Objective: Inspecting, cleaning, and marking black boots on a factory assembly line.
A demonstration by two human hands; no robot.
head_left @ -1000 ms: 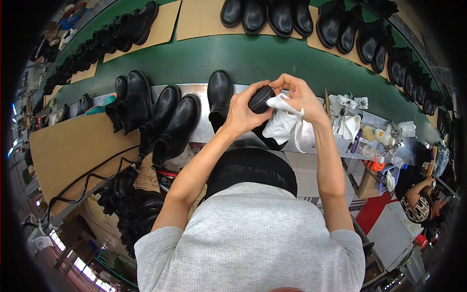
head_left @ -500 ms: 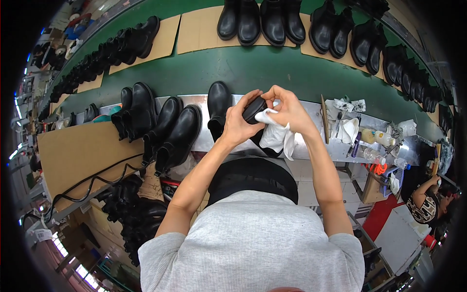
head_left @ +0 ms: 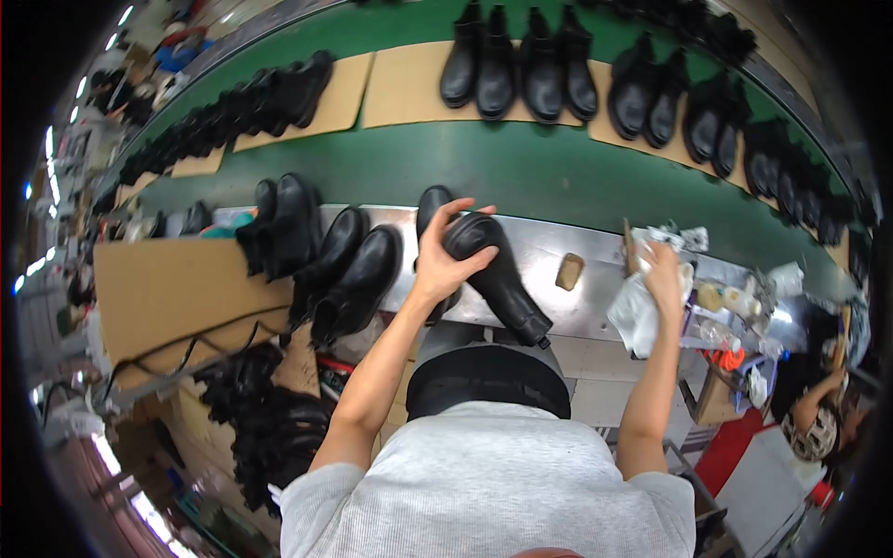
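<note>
A black ankle boot (head_left: pixel 507 293) is gripped by my left hand (head_left: pixel 445 256), fingers and thumb wrapped around its toe. Its shaft slants down to the right, over the bench's front edge. Behind that hand another black boot (head_left: pixel 433 202) stands on the bench, partly hidden. My right hand (head_left: pixel 662 274) is stretched to the right side of the bench, closed on a white cloth (head_left: pixel 634 316) that drapes below it; the fingertips are slightly smeared. Between the hands a small tan block (head_left: pixel 570 272) lies on the metal strip.
Several black boots (head_left: pixel 358 279) stand on the left, by a cardboard sheet (head_left: pixel 186 288) and a dark cord. Across the green bench (head_left: pixel 391 163), rows of boots stand on cardboard. Plastic bottles (head_left: pixel 739 302) and wipes crowd the right end. A person (head_left: pixel 819 418) sits at far right.
My right hand has left the boot and moved right with the white cloth. The boot has swung from toe-up between both hands to slanting in my left hand. The tan block has come into view.
</note>
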